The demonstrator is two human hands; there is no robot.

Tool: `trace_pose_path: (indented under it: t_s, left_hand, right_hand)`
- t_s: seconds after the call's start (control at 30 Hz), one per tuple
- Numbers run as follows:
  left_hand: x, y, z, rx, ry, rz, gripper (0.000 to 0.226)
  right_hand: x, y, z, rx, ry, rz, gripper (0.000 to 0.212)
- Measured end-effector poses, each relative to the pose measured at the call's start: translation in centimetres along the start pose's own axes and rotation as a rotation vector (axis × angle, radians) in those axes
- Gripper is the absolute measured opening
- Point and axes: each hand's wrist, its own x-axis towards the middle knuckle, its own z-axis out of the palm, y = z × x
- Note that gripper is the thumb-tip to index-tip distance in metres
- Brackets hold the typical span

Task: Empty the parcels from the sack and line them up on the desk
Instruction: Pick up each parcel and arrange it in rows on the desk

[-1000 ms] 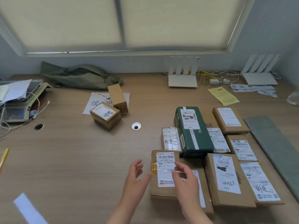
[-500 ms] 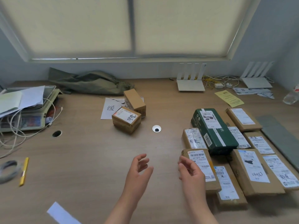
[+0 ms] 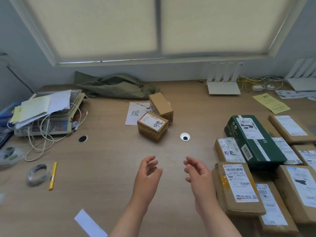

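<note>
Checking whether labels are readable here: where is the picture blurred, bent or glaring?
Head view: soft daylight through the blind, no glare; wide-angle bend in the window frame; tape roll at left smeared; label on the front parcel partly legible.

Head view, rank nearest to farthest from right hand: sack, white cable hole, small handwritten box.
1. white cable hole, just ahead of the right hand
2. small handwritten box, ahead and left
3. sack, far back left

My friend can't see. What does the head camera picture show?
The left hand and right hand hover open and empty above a wooden desk. Labelled parcels lie grouped on the right; two small boxes sit mid-desk, near a crumpled green sack.
</note>
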Motion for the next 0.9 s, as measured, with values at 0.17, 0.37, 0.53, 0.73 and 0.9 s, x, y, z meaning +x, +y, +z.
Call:
trace_pose_path:
  t_s: [0.17,0.37,0.53,0.73,0.9]
  left_hand:
    - [4.1,0.8,-2.0,-0.004,-0.014,-0.002,0.035]
    - [11.2,1.6,-3.9,0.008,-0.053,-0.035,0.034]
    - [17.6,2.2,-4.2,0.008,-0.053,-0.076,0.036]
    - [23.8,1.5,-3.3,-0.040,-0.001,-0.152,0.034]
    - [26.8,0.0,-1.9,0.001,-0.013,-0.210,0.041]
  right_hand:
    - [2.1,-0.1,3.7,-0.019,0.000,0.021,0.027]
    - [7.5,0.0,8.9,-0.038,0.028,0.046,0.028]
    - [13.5,0.4,12.2,-0.089,0.036,0.060,0.028]
    - [20.2,1.4,14.1,-0.176,0.037,0.072,0.043]
    - [24.2,2.0,14.6,-0.199,0.027,0.088,0.054]
